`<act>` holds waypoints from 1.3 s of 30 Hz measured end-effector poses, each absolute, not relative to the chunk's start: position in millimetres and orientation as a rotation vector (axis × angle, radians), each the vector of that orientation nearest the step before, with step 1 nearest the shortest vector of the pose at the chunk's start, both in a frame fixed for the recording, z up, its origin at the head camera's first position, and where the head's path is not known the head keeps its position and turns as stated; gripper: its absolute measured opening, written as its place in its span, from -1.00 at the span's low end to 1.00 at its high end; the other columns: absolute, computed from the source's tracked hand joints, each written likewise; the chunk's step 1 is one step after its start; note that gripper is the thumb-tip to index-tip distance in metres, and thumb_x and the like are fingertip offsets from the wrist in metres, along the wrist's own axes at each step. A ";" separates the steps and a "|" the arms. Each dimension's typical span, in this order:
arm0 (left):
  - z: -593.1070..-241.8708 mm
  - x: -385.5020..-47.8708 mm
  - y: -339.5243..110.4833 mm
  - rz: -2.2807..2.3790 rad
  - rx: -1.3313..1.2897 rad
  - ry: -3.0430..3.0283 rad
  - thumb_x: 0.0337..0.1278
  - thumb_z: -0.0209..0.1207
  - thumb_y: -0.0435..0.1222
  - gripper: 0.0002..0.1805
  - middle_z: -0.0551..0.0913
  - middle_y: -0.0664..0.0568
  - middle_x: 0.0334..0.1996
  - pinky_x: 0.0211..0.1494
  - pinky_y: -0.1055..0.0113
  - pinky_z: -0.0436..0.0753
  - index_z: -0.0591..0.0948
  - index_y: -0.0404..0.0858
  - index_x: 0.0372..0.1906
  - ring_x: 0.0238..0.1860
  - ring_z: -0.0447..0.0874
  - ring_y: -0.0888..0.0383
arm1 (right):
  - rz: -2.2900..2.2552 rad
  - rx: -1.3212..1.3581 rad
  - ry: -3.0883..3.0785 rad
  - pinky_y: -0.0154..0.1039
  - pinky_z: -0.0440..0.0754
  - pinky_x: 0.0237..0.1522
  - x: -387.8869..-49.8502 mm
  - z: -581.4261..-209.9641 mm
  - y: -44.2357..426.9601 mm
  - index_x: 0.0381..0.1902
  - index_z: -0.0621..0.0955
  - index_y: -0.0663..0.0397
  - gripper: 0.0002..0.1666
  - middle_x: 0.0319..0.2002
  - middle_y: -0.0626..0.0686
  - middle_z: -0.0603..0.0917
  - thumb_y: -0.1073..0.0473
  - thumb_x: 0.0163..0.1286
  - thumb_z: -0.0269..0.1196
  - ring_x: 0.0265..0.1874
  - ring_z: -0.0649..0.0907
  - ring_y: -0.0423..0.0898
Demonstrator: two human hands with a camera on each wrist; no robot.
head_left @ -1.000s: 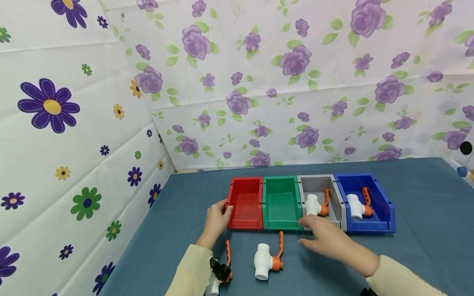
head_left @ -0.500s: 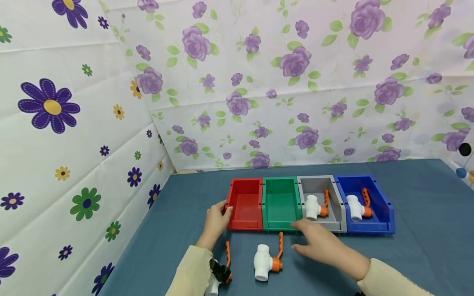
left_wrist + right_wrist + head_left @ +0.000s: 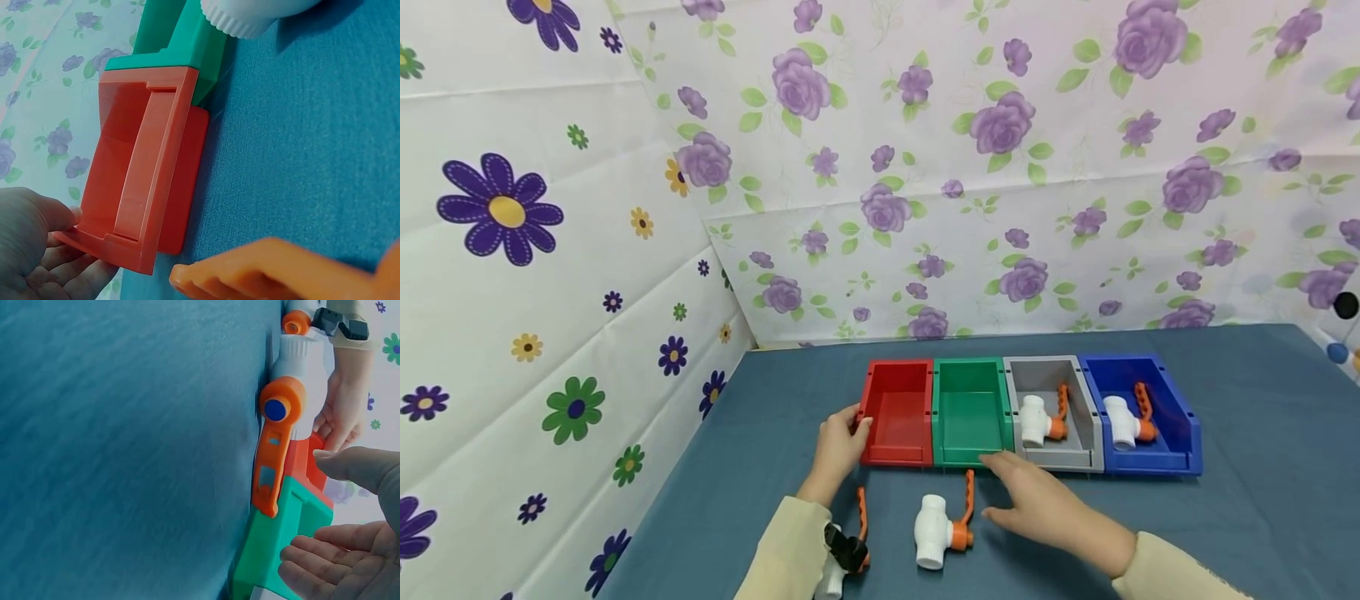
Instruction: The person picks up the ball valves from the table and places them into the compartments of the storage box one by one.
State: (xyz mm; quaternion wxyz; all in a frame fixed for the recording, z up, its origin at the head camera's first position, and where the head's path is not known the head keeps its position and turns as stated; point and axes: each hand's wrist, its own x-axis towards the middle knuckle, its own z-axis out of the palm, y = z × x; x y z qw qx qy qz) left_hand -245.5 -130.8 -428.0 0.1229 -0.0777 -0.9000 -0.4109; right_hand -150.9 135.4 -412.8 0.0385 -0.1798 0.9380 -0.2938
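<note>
At the left side of the red bin (image 3: 897,417), my left hand (image 3: 837,448) grips its wall, with the thumb on the rim and the fingers outside, as the left wrist view shows. My right hand (image 3: 1048,504) hovers before the green bin (image 3: 972,412), thumb and fingers spread, holding nothing. Left of it, a white ball valve (image 3: 932,531) with an orange lever handle stands on the table. A second ball valve (image 3: 831,577) is partly hidden behind my left wrist.
The grey bin (image 3: 1084,457) and blue bin (image 3: 1183,442) continue the row to the right, each with one ball valve inside. Flower-patterned sheets (image 3: 880,208) hang behind and left of the blue-covered table (image 3: 1262,517).
My right hand has moved left, from before the grey bin to before the green bin, toward the middle ball valve. The left hand has stayed on the red bin.
</note>
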 end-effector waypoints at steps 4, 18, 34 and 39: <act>-428.0 -245.2 -130.7 -1.205 -0.224 -2.624 0.23 0.15 -0.39 -0.65 0.69 -0.28 -0.13 -0.22 0.17 0.71 0.56 -0.49 0.08 -0.26 0.68 -0.02 | -0.921 -0.601 2.854 0.18 0.54 0.04 -150.5 -414.7 131.7 0.22 0.44 0.32 -0.20 0.17 0.29 0.50 0.09 0.06 0.45 0.12 0.53 0.22; -428.9 -246.7 -131.3 -1.212 -0.228 -2.624 0.24 0.15 -0.37 -0.64 0.69 -0.27 -0.13 -0.22 0.18 0.71 0.56 -0.48 0.08 -0.26 0.69 -0.01 | -0.948 -0.681 2.778 0.13 0.56 0.02 -151.6 -422.5 115.2 0.22 0.44 0.34 -0.08 0.13 0.24 0.52 -0.10 0.02 0.45 0.06 0.56 0.11; -428.0 -244.4 -130.4 -1.215 -0.220 -2.626 0.24 0.15 -0.37 -0.64 0.69 -0.27 -0.13 -0.20 0.16 0.71 0.56 -0.48 0.09 -0.26 0.68 -0.01 | -0.921 -0.750 2.698 0.19 0.50 0.09 -149.5 -426.6 96.4 0.31 0.34 0.34 0.10 0.23 0.28 0.44 -0.23 -0.03 0.45 0.17 0.48 0.19; -427.8 -243.6 -130.0 -1.208 -0.219 -2.627 0.24 0.15 -0.38 -0.64 0.68 -0.28 -0.13 -0.20 0.14 0.71 0.55 -0.50 0.08 -0.26 0.68 -0.03 | -0.909 -0.780 2.683 0.14 0.54 0.07 -149.6 -426.2 92.5 0.30 0.36 0.33 0.06 0.21 0.24 0.46 -0.19 -0.01 0.46 0.14 0.51 0.12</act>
